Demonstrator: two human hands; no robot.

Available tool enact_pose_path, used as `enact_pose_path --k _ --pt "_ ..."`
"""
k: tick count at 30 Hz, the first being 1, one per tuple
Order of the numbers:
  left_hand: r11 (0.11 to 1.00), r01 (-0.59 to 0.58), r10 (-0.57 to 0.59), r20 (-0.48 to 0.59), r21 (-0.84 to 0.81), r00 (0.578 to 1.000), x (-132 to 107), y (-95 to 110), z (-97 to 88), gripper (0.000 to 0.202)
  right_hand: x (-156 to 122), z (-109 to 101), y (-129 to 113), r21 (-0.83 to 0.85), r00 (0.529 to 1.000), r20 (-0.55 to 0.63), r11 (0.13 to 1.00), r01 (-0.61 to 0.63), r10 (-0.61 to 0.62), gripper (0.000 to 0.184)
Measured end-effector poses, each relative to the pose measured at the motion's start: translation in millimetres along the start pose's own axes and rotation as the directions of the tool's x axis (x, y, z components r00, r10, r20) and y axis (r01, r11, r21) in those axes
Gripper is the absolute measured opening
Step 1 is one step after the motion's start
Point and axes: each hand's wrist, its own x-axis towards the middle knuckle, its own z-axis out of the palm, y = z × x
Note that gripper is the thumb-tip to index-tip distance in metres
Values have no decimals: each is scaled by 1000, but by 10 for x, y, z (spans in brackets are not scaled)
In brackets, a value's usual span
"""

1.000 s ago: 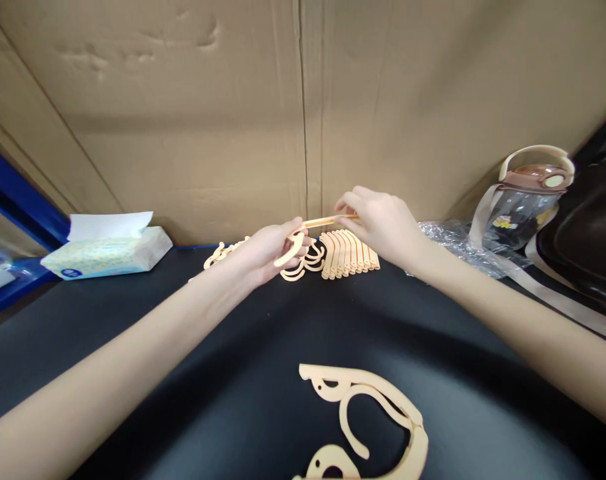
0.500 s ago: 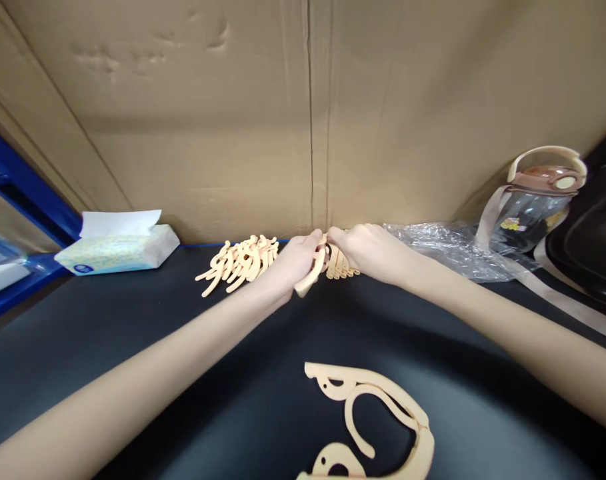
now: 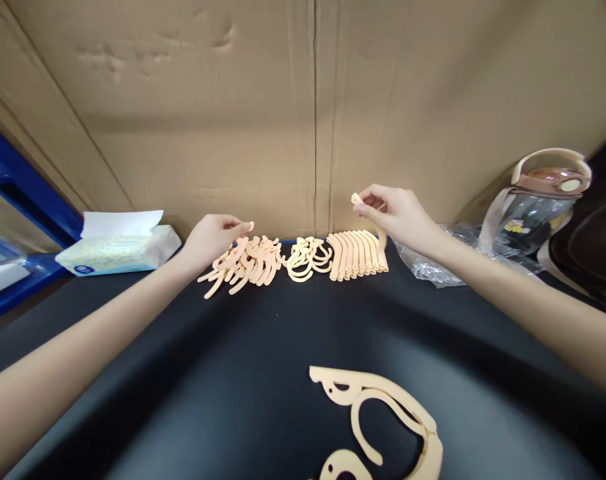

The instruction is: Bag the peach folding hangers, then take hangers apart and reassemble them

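Observation:
My left hand (image 3: 215,237) is closed in a pinch above a loose pile of cream curved hanger arms (image 3: 255,263). A small cream plastic end (image 3: 251,226) shows at its fingertips; my hand hides the rest. My right hand (image 3: 395,210) is raised over a row of hanger arms (image 3: 355,257) laid side by side. It grips a curved cream hanger arm (image 3: 381,240), partly hidden behind the fingers. Between pile and row lie several cream hanger hooks (image 3: 307,259). Closest to me, a folding hanger (image 3: 397,393) with its hook folded inward lies on the black table, cut off by the lower frame edge.
A tissue pack (image 3: 117,247) stands at the left beside a blue metal frame (image 3: 27,180). Clear plastic wrap (image 3: 427,267) and a strapped water bottle (image 3: 540,207) are at the right. A cardboard wall (image 3: 207,133) rises behind the table (image 3: 223,373).
My hands have separated from the middle. The left moved left over the loose pile; the right moved right and up with a curved piece. The hooks and the row came into view.

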Motion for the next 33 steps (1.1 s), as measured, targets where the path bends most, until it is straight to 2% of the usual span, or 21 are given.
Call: enact_pose_path --k 4,7,9,11,13,14,16,18,20,22,25,27,29,31,32,33 --pt "993 -4 11 -56 121 998 -5 -220 141 28 -72 59 60 71 997 -66 997 37 -32 13" --pt "984 -57 77 -111 171 991 -82 -196 217 29 -124 66 97 105 990 -135 992 65 -50 12" --pt "974 -128 152 -122 186 981 -197 -105 237 31 -174 70 131 39 980 -145 989 142 -135 12" --pt "956 -234 250 -76 179 965 -394 27 251 32 -248 92 176 -142 949 -58 943 300 -310 15" --pt "925 -352 351 34 145 936 -659 172 275 33 -345 134 223 -295 886 111 836 462 -450 22" --pt "897 -428 413 135 111 901 -802 241 291 33 -397 158 240 -326 855 191 791 518 -482 24" --pt "808 -588 540 383 13 750 -1064 352 328 38 -493 198 255 -333 823 285 754 566 -492 24" --pt "772 -634 563 520 -51 643 -1251 416 366 41 -562 216 244 -330 812 337 748 575 -476 24" --pt "756 -649 565 586 -85 581 -1343 433 400 39 -590 214 224 -340 812 375 749 569 -447 24" --pt "748 -653 579 600 -119 552 -1361 422 431 28 -585 202 214 -345 816 400 756 557 -418 24" --pt "761 -623 594 577 -179 561 -1331 399 463 10 -560 179 208 -334 821 419 775 537 -388 28" --pt "773 -607 590 561 -185 581 -1317 389 476 12 -571 162 155 -327 825 422 785 526 -376 32" --pt "777 -611 581 548 -153 602 -1319 376 488 14 -629 147 22 -294 859 383 837 462 -340 32" --pt "786 -606 572 509 -118 643 -1328 356 508 17 -726 141 -179 -172 926 313 946 275 -212 26" --pt "802 -586 563 478 -119 674 -1333 346 522 18 -781 143 -287 -79 932 337 982 173 -137 26" --pt "823 -551 549 444 -138 708 -1335 338 539 18 -834 148 -389 3 916 396 998 69 -65 26"
